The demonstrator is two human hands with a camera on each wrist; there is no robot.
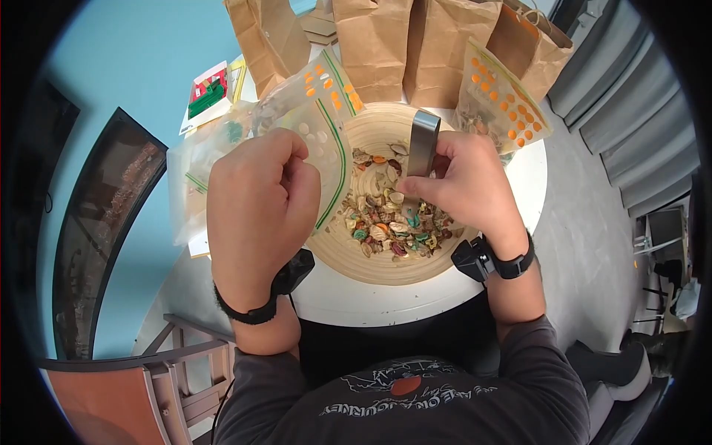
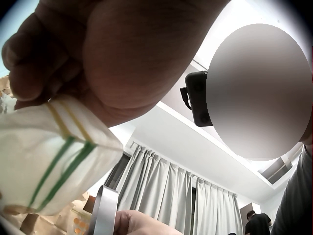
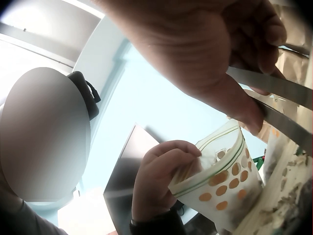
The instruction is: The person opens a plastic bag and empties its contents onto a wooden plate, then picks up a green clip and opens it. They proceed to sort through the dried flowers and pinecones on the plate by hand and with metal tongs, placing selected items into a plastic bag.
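My left hand (image 1: pixel 259 204) grips the rim of a clear zip bag (image 1: pixel 330 178) with green seal lines, at the left of the tray. In the right wrist view the same bag (image 3: pixel 222 188) shows orange dots, its mouth spread apart. Metal tongs (image 1: pixel 423 144) stand nearly upright in my right hand (image 1: pixel 478 174), pinched between thumb and fingers, tips pointing down over the tray. Below them, the round wooden tray (image 1: pixel 363 276) holds a heap of small mixed pieces (image 1: pixel 393 230), shell-like, in cream, brown, green and red. Whether the tongs grasp a piece, I cannot tell.
Several brown paper bags (image 1: pixel 371 55) line the back of the round white table (image 1: pixel 356 304). Another orange-dotted zip bag (image 1: pixel 504 96) stands right of the tray. More clear bags (image 1: pixel 193 170) lie at left, near a white box (image 1: pixel 208 96) with green and red items.
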